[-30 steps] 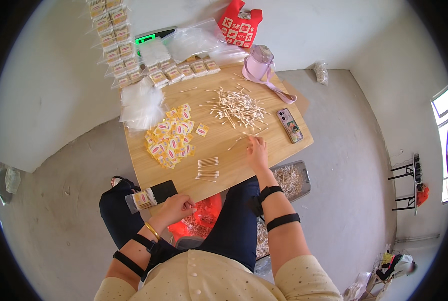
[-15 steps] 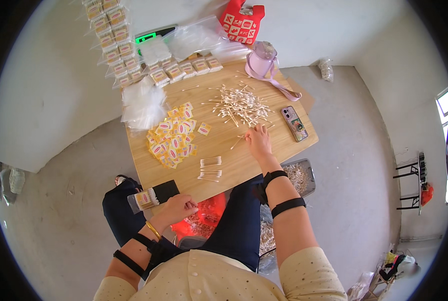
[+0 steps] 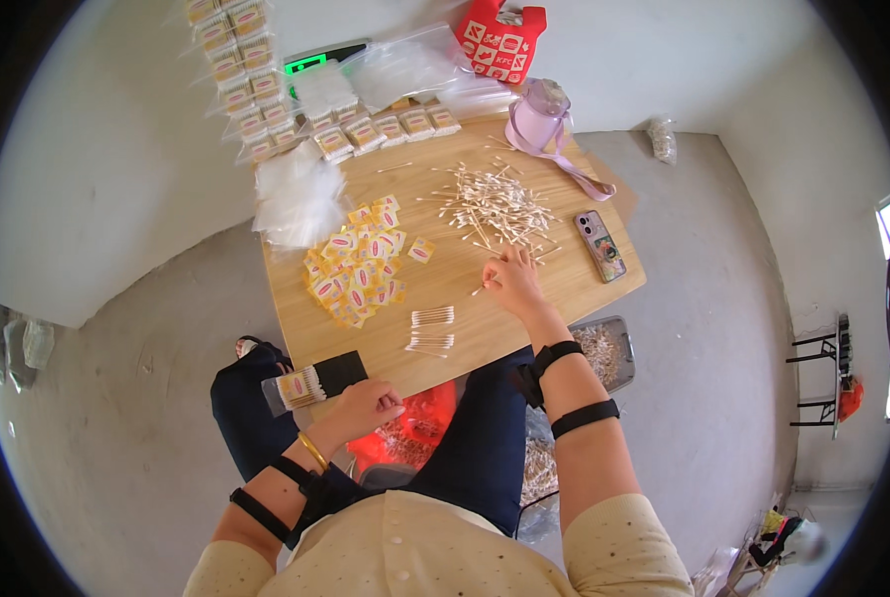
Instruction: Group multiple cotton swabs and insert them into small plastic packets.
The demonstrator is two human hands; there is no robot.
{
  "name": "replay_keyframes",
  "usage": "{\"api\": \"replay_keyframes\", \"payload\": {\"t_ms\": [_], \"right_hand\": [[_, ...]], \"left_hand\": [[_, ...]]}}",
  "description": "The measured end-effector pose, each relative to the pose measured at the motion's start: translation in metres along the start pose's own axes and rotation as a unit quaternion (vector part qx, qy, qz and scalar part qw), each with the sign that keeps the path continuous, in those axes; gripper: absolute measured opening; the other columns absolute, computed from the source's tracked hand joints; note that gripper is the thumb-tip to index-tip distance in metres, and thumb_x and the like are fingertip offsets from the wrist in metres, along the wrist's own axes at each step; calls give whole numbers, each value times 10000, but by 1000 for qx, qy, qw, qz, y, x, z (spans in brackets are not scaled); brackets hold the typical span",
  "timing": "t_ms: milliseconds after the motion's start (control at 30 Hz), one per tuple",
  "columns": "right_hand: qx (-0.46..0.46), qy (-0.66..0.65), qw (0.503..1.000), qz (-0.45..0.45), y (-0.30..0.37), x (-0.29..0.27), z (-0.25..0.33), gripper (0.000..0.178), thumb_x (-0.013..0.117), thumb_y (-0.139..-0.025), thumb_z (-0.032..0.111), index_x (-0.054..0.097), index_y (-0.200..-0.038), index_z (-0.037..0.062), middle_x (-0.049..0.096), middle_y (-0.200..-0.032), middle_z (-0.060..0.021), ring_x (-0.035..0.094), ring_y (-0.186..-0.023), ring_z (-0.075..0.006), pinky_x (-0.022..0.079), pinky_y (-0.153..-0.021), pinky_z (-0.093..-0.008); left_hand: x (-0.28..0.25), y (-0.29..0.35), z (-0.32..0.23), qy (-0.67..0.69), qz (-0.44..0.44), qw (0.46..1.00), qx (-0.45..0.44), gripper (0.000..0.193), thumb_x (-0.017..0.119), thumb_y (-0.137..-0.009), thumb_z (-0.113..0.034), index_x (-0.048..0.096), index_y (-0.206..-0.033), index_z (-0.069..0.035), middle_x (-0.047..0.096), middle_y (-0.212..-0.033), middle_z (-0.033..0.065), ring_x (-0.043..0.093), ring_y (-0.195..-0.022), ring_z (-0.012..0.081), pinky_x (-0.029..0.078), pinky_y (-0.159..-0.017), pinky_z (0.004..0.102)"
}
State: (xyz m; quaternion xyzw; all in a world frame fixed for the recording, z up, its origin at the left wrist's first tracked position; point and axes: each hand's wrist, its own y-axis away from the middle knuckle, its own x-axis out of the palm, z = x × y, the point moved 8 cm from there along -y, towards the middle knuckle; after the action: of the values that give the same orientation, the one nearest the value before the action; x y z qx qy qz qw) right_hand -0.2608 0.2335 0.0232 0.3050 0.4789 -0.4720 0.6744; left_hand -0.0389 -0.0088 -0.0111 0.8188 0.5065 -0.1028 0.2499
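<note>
Right hand (image 3: pixel 511 282) now reaches farther up the table (image 3: pixel 574 289), at the swab pile (image 3: pixel 490 206).
Its fingers spread loosely on swabs; left hand (image 3: pixel 365 406) pinches a small packet (image 3: pixel 300 386).

A loose heap of white cotton swabs (image 3: pixel 493 205) lies just beyond the right hand (image 3: pixel 511 282). One swab (image 3: pixel 479 291) seems to lie just left of it.

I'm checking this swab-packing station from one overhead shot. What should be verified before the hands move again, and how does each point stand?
1. Right hand at the near edge of the loose cotton swab pile: ok.
2. Swab actually pinched in its fingers: cannot tell.
3. Left hand holding the clear bag of swabs below the table edge: ok.
4. Two counted swab bundles lying apart from the pile: ok.
5. Phone off the pile's edge: ok.
</note>
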Motion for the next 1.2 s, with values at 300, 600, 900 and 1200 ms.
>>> {"api": "replay_keyframes", "payload": {"t_ms": [300,600,900,1200], "right_hand": [[16,-90,996,-12,8,52,36,114,777,-816,215,717,-889,151,595,-1018,-81,554,-1083,-326,448,-954,-475],[55,-302,948,-85,55,50,38,87,728,-858,130,716,-945,130,605,-991,-115,559,-1021,-346,466,-910,-449],[-85,-76,992,-62,128,30,115,380,752,-811,122,679,-1177,192,527,-1280,-109,505,-1188,-371,432,-991,-499],[-75,-50,995,-46,127,33,123,409,760,-810,125,683,-1197,230,505,-1334,-104,481,-1244,-380,417,-1017,-508]], "left_hand": [[4,-2,-4,-12,2,1000,7,143,752,-887,-178,720,-933,-46,709,-846,86,686,-774,194,539,-716,316],[6,-5,-4,-41,-3,999,20,135,737,-869,-194,711,-895,-64,716,-835,97,717,-781,233,566,-723,352],[-2,0,-13,-59,-18,998,25,148,742,-878,-167,716,-922,-28,729,-881,145,732,-826,279,577,-757,366],[1,-2,-10,-76,-35,996,30,179,762,-867,-195,717,-912,-27,724,-877,154,731,-823,285,578,-754,374]]}}
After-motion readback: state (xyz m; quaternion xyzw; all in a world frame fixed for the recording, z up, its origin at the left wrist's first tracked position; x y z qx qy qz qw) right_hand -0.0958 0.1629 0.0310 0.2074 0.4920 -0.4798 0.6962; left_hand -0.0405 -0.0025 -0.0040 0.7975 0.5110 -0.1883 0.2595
